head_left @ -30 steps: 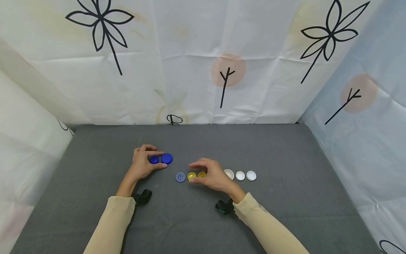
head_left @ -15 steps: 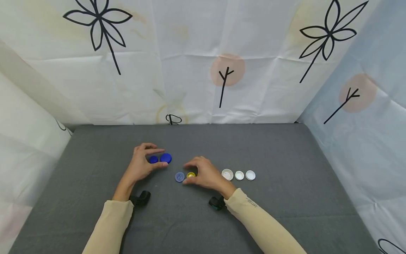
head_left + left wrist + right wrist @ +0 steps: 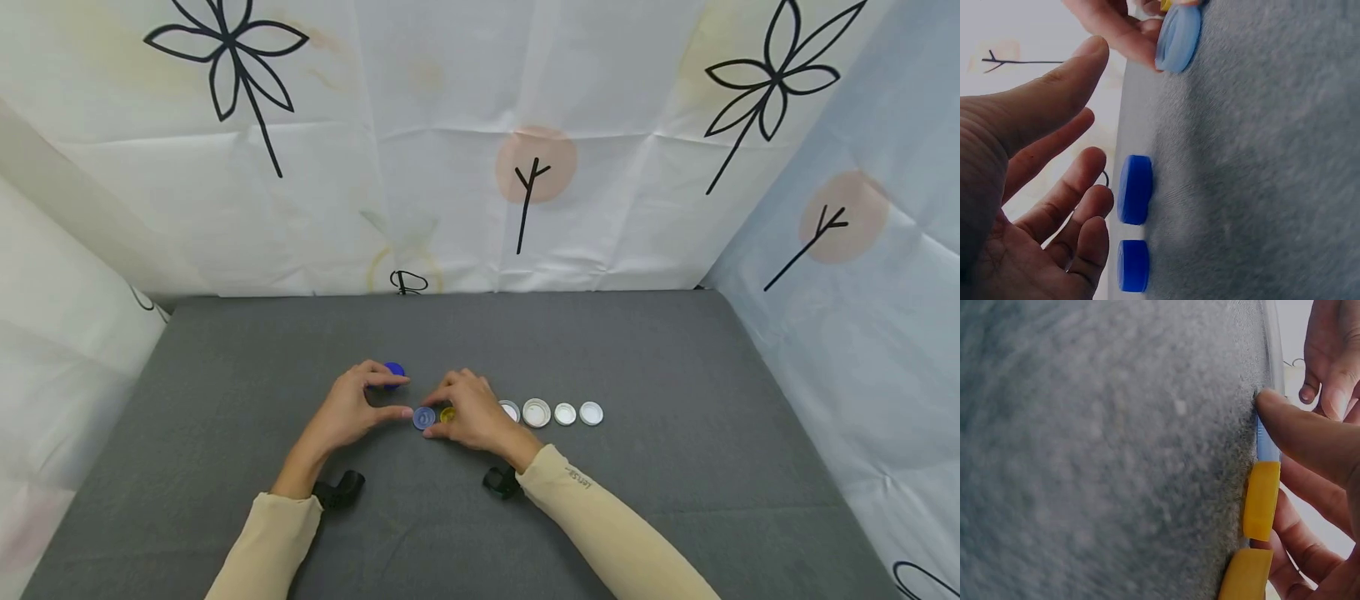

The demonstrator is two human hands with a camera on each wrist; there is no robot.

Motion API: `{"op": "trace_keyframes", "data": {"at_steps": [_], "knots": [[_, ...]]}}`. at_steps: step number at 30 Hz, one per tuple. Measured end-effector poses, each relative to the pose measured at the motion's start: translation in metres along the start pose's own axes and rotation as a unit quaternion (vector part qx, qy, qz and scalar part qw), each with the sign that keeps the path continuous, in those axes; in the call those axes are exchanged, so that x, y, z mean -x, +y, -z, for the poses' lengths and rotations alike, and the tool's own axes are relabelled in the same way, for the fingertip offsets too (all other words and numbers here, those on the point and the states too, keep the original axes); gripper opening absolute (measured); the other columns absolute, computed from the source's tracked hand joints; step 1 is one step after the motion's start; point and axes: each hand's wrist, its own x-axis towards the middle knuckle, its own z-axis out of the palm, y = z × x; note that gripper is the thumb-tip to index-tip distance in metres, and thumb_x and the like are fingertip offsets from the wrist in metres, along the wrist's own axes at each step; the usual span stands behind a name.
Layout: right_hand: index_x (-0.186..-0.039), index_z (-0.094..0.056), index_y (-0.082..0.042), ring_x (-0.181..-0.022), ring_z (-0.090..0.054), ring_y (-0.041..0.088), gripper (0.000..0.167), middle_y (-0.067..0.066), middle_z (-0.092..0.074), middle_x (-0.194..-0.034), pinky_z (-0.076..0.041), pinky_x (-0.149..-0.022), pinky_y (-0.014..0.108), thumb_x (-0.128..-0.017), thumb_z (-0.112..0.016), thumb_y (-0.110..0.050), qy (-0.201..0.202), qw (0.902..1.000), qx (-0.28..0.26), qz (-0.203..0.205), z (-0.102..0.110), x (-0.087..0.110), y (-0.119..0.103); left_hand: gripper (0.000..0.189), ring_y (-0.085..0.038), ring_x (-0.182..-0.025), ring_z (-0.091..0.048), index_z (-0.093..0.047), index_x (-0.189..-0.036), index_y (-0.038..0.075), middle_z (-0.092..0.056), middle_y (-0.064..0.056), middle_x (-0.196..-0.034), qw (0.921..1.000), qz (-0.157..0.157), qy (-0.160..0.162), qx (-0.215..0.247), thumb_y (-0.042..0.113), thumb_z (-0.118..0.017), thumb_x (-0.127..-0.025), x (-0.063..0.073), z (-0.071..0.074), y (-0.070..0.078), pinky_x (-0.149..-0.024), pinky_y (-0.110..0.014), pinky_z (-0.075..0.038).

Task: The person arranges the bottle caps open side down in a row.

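In the head view a light blue bottle cap [image 3: 423, 418] lies on the grey table between the two hands. My right hand [image 3: 471, 414] pinches it, thumb on the near side and a finger on the far side. Under that hand sits a yellow cap [image 3: 447, 414]; a second yellow cap [image 3: 1246, 575] shows in the right wrist view. My left hand [image 3: 354, 410] is held with thumb and fingers spread, its thumb close to the light blue cap but apart from it. Two dark blue caps, a larger one [image 3: 1135, 189] and a smaller one [image 3: 1133, 265], stand beyond its fingers.
Several white caps [image 3: 536, 413] continue the row to the right of my right hand. The grey cloth-covered table [image 3: 675, 500] ends at a white curtain [image 3: 450, 208] with plant drawings at the back, and more curtain hangs at both sides.
My right hand has slid left along the row, from the yellow caps to the light blue cap. My left hand has moved from the dark blue caps toward the near right.
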Motion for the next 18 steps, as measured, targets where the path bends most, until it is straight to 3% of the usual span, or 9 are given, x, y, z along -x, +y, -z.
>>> {"op": "trace_keyframes", "data": {"at_steps": [5,9,18], "knots": [[-0.11,-0.08,-0.016,-0.094,-0.053,0.017,0.033,-0.001,-0.066,-0.103,-0.04,-0.084,0.038,-0.081,-0.089,-0.027,0.016,0.9995,-0.029,-0.001,0.004,0.004,-0.001,0.044,-0.021,-0.094,-0.06,-0.077,-0.118,0.009,-0.068,-0.004,-0.107,0.9996,-0.005,-0.007,0.027,0.024,-0.09,-0.078,0.001,-0.003,0.002,-0.076,-0.033,-0.049],[-0.112,-0.078,-0.014,-0.097,-0.055,0.022,0.032,0.001,-0.067,-0.104,-0.042,-0.087,0.041,-0.082,-0.088,-0.023,0.039,0.9968,-0.068,-0.009,0.013,0.01,-0.001,0.041,-0.019,-0.089,-0.064,-0.076,-0.117,0.004,-0.072,-0.006,-0.102,0.9968,-0.008,-0.014,0.079,0.021,-0.088,-0.081,0.0,-0.007,0.004,-0.075,-0.03,-0.054],[-0.11,-0.078,-0.011,-0.1,-0.058,0.024,0.033,-0.001,-0.068,-0.102,-0.046,-0.087,0.04,-0.08,-0.089,-0.017,0.096,0.991,-0.093,0.01,0.026,0.022,-0.001,0.029,-0.022,-0.089,-0.073,-0.074,-0.115,-0.002,-0.075,-0.009,-0.099,0.9764,-0.003,-0.047,0.211,0.013,-0.078,-0.091,-0.004,-0.021,0.012,-0.076,-0.028,-0.058]]}}
